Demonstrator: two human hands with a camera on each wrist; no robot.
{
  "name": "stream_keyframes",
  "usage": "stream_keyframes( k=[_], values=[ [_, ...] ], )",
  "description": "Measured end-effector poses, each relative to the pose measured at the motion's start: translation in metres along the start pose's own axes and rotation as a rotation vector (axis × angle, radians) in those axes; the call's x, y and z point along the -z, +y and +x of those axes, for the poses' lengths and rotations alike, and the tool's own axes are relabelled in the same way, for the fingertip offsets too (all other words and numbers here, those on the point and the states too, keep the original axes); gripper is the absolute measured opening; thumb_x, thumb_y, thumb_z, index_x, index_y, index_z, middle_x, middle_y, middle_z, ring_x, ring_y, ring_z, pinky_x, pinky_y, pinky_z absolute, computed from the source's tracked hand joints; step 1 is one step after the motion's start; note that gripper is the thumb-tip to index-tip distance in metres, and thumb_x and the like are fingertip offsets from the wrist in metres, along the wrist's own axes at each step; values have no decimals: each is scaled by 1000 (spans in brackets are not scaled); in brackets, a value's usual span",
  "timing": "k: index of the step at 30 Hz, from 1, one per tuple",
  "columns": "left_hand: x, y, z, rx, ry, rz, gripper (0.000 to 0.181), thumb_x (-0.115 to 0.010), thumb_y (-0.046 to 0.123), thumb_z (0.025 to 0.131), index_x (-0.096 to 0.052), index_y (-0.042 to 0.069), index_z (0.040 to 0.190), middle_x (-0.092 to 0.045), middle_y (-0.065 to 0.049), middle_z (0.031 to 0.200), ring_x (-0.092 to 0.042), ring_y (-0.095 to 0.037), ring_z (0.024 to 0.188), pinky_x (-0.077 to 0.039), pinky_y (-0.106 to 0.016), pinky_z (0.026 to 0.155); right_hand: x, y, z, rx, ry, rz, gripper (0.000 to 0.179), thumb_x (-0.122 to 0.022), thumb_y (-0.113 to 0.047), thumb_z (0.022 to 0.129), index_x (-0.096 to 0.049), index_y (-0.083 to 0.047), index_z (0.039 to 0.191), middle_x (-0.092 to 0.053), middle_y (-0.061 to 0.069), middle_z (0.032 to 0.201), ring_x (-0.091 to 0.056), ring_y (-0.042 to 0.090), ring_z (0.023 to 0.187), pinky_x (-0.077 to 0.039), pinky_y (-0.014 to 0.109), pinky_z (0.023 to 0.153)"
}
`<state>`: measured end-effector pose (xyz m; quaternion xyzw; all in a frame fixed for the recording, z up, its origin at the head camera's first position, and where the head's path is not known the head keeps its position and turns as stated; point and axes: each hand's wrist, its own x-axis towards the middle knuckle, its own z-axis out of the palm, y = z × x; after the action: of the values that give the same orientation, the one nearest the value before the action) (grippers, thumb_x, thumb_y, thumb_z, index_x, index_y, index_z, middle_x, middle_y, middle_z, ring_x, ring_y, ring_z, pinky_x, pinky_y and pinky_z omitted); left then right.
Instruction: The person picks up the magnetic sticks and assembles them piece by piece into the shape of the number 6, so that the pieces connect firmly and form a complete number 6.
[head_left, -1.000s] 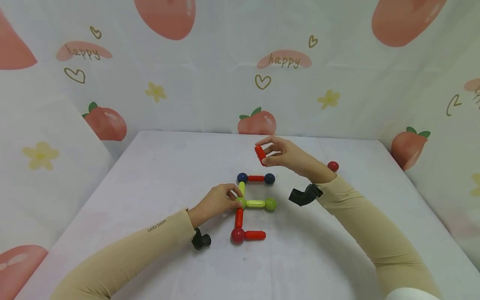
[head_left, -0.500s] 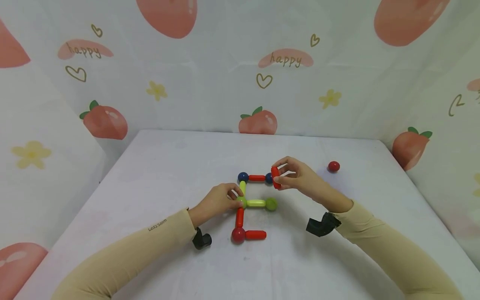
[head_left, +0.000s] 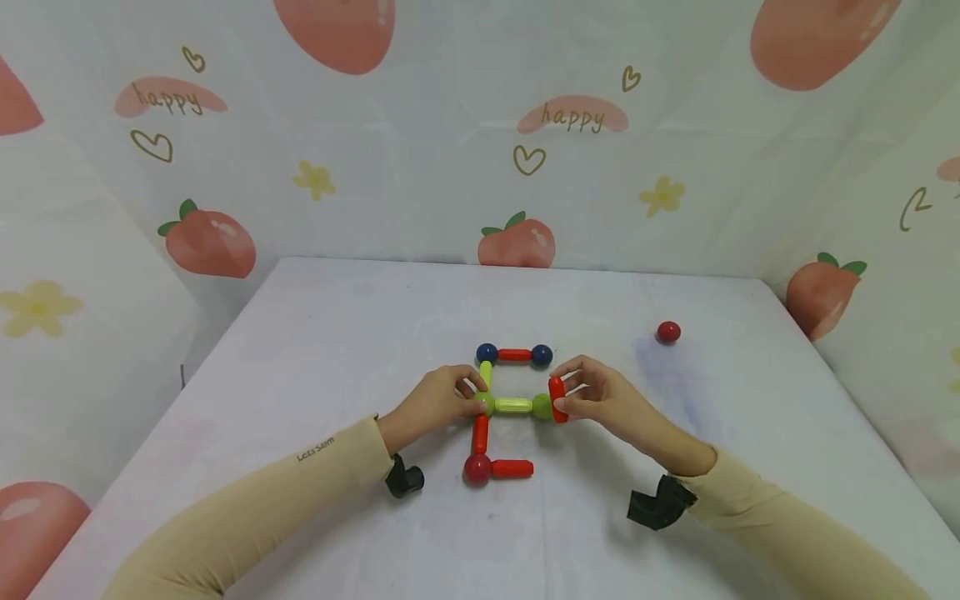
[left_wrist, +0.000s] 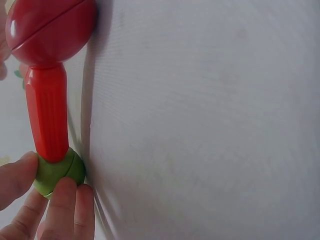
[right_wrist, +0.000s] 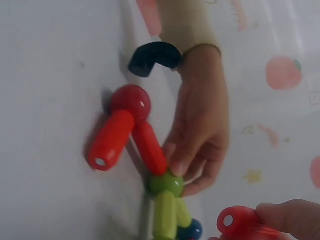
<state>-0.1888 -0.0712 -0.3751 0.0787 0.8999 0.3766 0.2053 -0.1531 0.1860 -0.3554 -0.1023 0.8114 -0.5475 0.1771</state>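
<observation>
My left hand [head_left: 435, 404] pinches the green ball [left_wrist: 60, 172] at the left junction of a magnetic stick-and-ball figure. My right hand [head_left: 603, 400] holds a red magnetic rod [head_left: 557, 400] between thumb and fingers, its length pointing away from me. That rod overlaps the right-hand green ball [head_left: 542, 406] in the head view. A yellow-green rod [head_left: 513, 406] links the two green balls. Above them, a red rod [head_left: 514, 355] joins two dark blue balls [head_left: 487, 354]. Below, a red ball [head_left: 477, 469] carries a red rod [head_left: 512, 469] reaching right, its free end showing a round silvery magnet.
A loose red ball [head_left: 669, 332] lies at the back right of the white-covered table [head_left: 360, 317]. Behind the table hangs a peach-print cloth [head_left: 420, 150]. Black wrist mounts [head_left: 662, 502] hang under both forearms, close over the table.
My right hand has brought the red rod from behind the blue balls toward me, past the right blue ball, to the right green ball. The left hand has stayed on its green ball.
</observation>
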Motion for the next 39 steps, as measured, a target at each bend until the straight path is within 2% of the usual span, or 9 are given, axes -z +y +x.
stream_keyframes(
  k=[7,10,18,28,34,39],
  values=[
    [0,-1,0,-9,10,1,21,-74,20,79,-64,19,97,-64,-3,92,-57,-16,77,-48,-23,60,-10,12,-4,16,-11,-16,36,-66,-14,85,-52,-4,117,-59,18,104,-60,20,85,-53,30,73],
    [0,0,0,-6,2,0,22,-74,20,79,-64,19,98,-64,-4,93,-58,-15,77,-49,-23,62,-12,14,-6,-3,-11,-12,38,-67,-13,85,-51,-3,117,-59,17,104,-60,20,85,-53,28,72],
    [-1,1,0,1,-5,-6,22,-75,20,79,-63,20,98,-63,-3,93,-58,-15,76,-50,-23,63,-18,24,-7,-99,-52,38,40,-67,-12,84,-50,3,117,-59,12,101,-60,15,83,-53,23,73],
    [0,-1,1,2,-2,-2,22,-75,20,79,-64,20,98,-63,-3,93,-58,-15,76,-49,-23,62,-22,26,-3,-223,-101,22,37,-68,-14,84,-51,4,111,-58,5,91,-58,11,78,-55,24,73],
    [0,-2,1,2,-2,-5,21,-74,21,79,-64,20,97,-64,-3,93,-58,-15,76,-49,-23,62,-26,23,2,-320,-82,41,35,-68,-9,84,-50,5,111,-58,6,90,-60,10,75,-57,28,73],
    [0,-2,2,2,-1,-11,22,-75,20,78,-64,20,97,-64,-3,92,-57,-16,78,-48,-24,61,-29,19,6,-401,-42,24,36,-70,-10,83,-50,3,109,-59,5,87,-59,10,72,-56,25,72]
  ],
)
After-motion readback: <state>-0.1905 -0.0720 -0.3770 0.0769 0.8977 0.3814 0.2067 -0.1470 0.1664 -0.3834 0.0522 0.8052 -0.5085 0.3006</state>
